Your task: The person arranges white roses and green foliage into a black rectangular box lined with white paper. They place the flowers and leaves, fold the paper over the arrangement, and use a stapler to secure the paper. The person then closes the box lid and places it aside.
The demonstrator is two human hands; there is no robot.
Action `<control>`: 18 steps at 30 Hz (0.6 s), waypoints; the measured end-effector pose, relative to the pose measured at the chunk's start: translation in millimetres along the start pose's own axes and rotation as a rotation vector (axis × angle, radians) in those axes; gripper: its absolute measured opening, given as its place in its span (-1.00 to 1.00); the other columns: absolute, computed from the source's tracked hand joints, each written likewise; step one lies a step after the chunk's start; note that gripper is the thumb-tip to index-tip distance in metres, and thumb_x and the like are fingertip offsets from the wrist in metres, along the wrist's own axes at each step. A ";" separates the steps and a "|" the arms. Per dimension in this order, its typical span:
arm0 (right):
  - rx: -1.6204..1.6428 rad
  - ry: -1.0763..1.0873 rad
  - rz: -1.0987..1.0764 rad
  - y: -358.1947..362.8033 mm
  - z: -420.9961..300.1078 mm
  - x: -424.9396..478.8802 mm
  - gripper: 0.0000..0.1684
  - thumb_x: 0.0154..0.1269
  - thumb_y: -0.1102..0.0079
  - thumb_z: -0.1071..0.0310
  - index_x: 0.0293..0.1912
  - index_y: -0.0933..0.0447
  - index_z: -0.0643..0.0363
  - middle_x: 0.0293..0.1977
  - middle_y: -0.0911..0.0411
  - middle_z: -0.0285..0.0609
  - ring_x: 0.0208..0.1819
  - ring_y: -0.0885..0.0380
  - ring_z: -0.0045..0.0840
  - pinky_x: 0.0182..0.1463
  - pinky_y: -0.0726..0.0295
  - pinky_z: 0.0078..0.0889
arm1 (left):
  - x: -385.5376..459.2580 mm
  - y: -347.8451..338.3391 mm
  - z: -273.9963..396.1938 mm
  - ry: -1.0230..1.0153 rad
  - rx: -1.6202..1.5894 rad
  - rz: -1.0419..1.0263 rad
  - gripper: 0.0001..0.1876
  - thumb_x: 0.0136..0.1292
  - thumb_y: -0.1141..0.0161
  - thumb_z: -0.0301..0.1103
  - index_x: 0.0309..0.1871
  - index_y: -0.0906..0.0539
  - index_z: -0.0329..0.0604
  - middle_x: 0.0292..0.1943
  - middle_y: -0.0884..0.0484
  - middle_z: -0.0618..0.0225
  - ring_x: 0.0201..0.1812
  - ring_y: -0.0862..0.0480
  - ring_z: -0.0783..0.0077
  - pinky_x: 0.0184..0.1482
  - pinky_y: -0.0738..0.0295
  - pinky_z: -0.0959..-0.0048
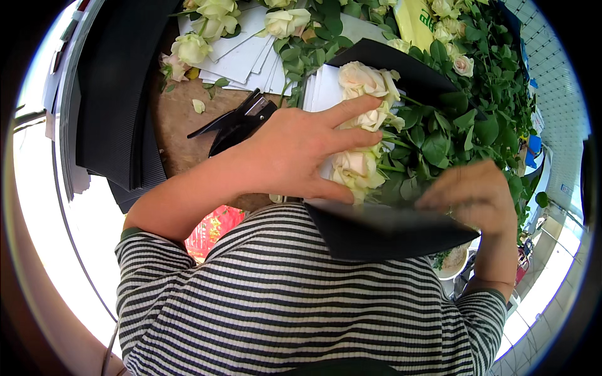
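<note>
Pale cream roses [360,167] lie in a row on white sheets [324,89], their leafy stems [435,141] pointing right. Over the blooms rests my left hand [324,141], fingers spread, the fingertips among the petals. Black corrugated cardboard [390,235] lies under the bunch, one side raised in front of my chest and the far side [400,66] standing up behind the flowers. My right hand [475,192] is blurred, with bent fingers above the stems near the cardboard's right part; whether it grips anything cannot be seen.
A black stapler-like hand tool [244,117] lies on the brown tabletop [181,113] left of the roses. Stacked black corrugated sheets [113,103] stand at the left. More roses [287,22], loose white sheets [249,61] and a yellow printed wrapper [414,23] lie at the back. Thick foliage [503,84] fills the right.
</note>
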State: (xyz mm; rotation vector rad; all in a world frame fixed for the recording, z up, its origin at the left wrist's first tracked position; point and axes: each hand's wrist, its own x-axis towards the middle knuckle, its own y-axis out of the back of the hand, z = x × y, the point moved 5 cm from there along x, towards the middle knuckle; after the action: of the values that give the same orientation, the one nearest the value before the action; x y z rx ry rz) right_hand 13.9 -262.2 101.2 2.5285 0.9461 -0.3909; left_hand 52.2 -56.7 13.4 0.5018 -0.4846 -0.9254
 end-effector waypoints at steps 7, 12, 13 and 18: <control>0.413 -0.541 0.205 -0.3 72.2 38.7 -0.52 0.43 -0.04 0.00 -0.19 -0.54 0.30 -0.40 -0.64 -0.19 -0.47 -0.62 -0.64 -0.40 -0.63 -0.65 | 5.2 6.6 -35.6 0.361 -0.938 -0.086 -0.62 0.29 -0.11 -0.32 0.16 -0.56 -0.13 0.03 -0.53 0.38 -0.43 -0.52 0.53 -0.37 -0.44 0.50; 0.384 -0.630 0.231 2.6 69.2 38.0 -0.52 0.39 -0.09 -0.04 -0.22 -0.55 0.26 -0.43 -0.62 -0.23 -0.49 -0.61 -0.67 -0.43 -0.63 -0.69 | 5.2 49.0 -9.3 0.111 -0.144 0.791 -0.76 0.25 -0.12 -0.37 -0.04 -0.49 -0.21 -0.27 -0.56 0.31 -0.49 -0.49 0.47 -0.41 -0.45 0.49; 0.372 -0.634 0.208 1.1 69.3 41.2 -0.53 0.38 -0.10 -0.04 -0.22 -0.55 0.25 -0.43 -0.62 -0.23 -0.50 -0.60 -0.67 -0.43 -0.63 -0.69 | 13.0 46.8 18.3 0.013 -0.143 0.577 -0.65 0.25 -0.13 -0.41 0.09 -0.48 -0.30 0.00 -0.54 0.16 -0.22 -0.59 0.42 -0.11 -0.50 0.44; 0.356 -0.606 0.278 -0.9 74.0 40.8 -0.58 0.38 -0.10 0.01 -0.27 -0.54 0.23 -0.49 -0.57 -0.30 -0.52 -0.58 -0.70 -0.45 -0.61 -0.70 | 37.2 -19.7 37.8 -0.139 0.340 0.183 -0.30 0.20 -0.19 0.03 0.19 -0.40 -0.44 0.22 -0.42 -0.11 0.32 -0.34 -0.06 0.35 -0.17 0.07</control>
State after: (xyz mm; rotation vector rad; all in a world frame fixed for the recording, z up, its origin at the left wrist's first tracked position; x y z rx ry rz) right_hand 34.6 -273.4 20.0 2.5348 0.3082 -1.2330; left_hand 36.6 -105.3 37.8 0.6913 -0.8083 -0.7068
